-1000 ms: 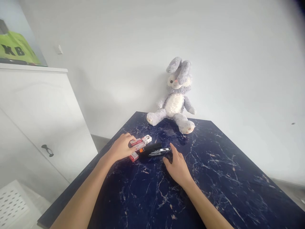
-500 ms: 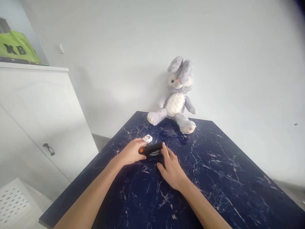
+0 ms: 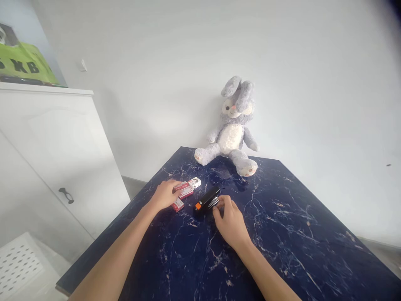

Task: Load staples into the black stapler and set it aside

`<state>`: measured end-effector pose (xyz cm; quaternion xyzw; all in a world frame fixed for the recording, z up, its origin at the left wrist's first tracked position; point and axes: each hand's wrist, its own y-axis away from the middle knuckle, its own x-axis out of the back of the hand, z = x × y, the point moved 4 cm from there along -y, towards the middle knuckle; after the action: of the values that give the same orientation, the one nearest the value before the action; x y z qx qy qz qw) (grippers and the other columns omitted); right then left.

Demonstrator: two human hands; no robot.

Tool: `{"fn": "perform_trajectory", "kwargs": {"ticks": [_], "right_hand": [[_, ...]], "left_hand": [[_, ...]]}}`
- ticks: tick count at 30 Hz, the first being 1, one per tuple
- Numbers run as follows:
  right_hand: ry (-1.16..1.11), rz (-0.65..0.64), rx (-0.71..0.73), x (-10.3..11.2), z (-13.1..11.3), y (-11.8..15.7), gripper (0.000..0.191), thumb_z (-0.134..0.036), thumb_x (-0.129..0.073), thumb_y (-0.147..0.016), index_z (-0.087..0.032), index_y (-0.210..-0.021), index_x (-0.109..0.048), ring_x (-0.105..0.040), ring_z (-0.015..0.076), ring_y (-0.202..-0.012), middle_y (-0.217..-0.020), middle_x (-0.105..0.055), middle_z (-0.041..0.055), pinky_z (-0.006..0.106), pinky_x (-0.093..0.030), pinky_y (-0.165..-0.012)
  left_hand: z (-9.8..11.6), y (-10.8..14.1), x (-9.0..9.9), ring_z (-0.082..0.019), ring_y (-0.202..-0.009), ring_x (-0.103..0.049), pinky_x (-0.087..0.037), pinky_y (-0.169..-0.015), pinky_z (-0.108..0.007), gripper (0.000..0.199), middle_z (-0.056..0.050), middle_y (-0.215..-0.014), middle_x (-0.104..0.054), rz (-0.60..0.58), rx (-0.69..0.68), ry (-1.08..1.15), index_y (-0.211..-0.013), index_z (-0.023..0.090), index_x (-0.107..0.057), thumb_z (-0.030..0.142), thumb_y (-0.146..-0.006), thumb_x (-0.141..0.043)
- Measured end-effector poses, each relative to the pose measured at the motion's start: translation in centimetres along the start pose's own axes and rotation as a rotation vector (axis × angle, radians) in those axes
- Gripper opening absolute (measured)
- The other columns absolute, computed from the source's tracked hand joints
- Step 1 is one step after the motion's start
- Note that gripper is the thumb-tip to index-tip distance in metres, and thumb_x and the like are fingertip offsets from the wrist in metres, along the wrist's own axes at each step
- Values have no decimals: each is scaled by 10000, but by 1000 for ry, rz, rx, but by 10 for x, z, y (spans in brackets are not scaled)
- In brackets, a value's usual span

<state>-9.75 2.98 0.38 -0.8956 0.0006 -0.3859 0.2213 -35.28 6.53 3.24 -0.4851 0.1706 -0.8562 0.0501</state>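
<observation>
A black stapler (image 3: 207, 199) with an orange patch at its near end lies slanted on the dark blue marbled table. At its right side my right hand (image 3: 231, 221) has thumb and fingers curled together against the metal part. Left of the stapler, several small red-and-white boxes (image 3: 186, 191) lie close together, one of them showing a mostly white end (image 3: 194, 182). My left hand (image 3: 165, 195) rests over the left side of these boxes, its thumb and fingers closed about one; the fingertips are partly hidden.
A grey plush rabbit (image 3: 232, 138) sits at the table's (image 3: 275, 234) far edge against the wall. To the left stand a white cabinet (image 3: 53, 146) with a green bag (image 3: 28, 62) on top and a white perforated item (image 3: 19, 263) below.
My left hand has let go of the stapler and moved left to the red-and-white boxes, which now show. The stapler has turned to a steeper slant, and my right fingers have curled in.
</observation>
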Motion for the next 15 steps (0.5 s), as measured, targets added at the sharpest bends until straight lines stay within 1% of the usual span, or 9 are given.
{"fn": "perform_trajectory", "kwargs": {"ticks": [2, 4, 6, 8, 10, 12, 13, 15], "right_hand": [[-6, -37, 31, -2, -2, 1, 168, -246, -466, -904, -226, -1058, -530, -614, 241, -906, -891, -654, 48, 358, -488, -802], [-5, -52, 57, -2, -4, 1, 139, -232, -472, -901, -235, -1026, -533, -612, 237, -916, -892, -651, 46, 350, -483, -809], [-4, -60, 68, -3, -5, 2, 133, -226, -472, -901, -238, -1019, -532, -610, 236, -921, -901, -651, 48, 345, -481, -802], [5, -65, 69, -2, -6, 2, 109, -219, -471, -900, -239, -986, -536, -607, 235, -903, -901, -649, 51, 342, -478, -781], [22, -71, 71, -2, -7, 2, 80, -216, -468, -899, -241, -930, -538, -603, 231, -875, -886, -643, 47, 339, -471, -760], [43, -72, 70, -1, -8, 2, 72, -219, -468, -899, -243, -884, -534, -600, 226, -848, -868, -634, 40, 334, -462, -745], [56, -72, 69, -1, -8, 2, 72, -222, -470, -899, -243, -870, -533, -599, 224, -839, -858, -631, 36, 330, -458, -739], [85, -74, 75, -1, -9, 2, 75, -221, -476, -897, -242, -861, -539, -598, 223, -831, -847, -633, 31, 325, -453, -735]], "left_hand": [[-15, -2, 1, -285, -1027, -644, -487, -852, -360, 313, -85, -1136, -715, -12, 29, -10, -1157, 243, -702, 337, -887, -577], [-24, -2, 1, -269, -1011, -645, -484, -857, -357, 319, -94, -1145, -701, 21, 59, -28, -1172, 232, -685, 349, -912, -541], [-26, -2, 1, -291, -1038, -626, -462, -901, -401, 316, -119, -1138, -689, 56, 82, -55, -1142, 212, -692, 367, -916, -534], [-23, -2, -1, -319, -1082, -597, -437, -939, -449, 301, -127, -1135, -682, 59, 79, -76, -1066, 210, -720, 388, -921, -525], [-17, -2, -2, -318, -1182, -542, -399, -999, -466, 327, -110, -1239, -642, 53, 44, -79, -1061, 229, -724, 388, -957, -458], [-11, -1, -5, -300, -1307, -446, -335, -1075, -470, 359, -71, -1386, -556, 50, -3, -71, -1166, 265, -686, 370, -988, -392], [-8, 0, -7, -302, -1355, -395, -305, -1100, -485, 364, -54, -1442, -510, 32, -25, -68, -1227, 289, -654, 374, -991, -391], [-7, 3, -16, -343, -1419, -305, -265, -1114, -543, 393, -41, -1523, -426, -50, -48, -84, -1329, 337, -581, 427, -972, -443]]}}
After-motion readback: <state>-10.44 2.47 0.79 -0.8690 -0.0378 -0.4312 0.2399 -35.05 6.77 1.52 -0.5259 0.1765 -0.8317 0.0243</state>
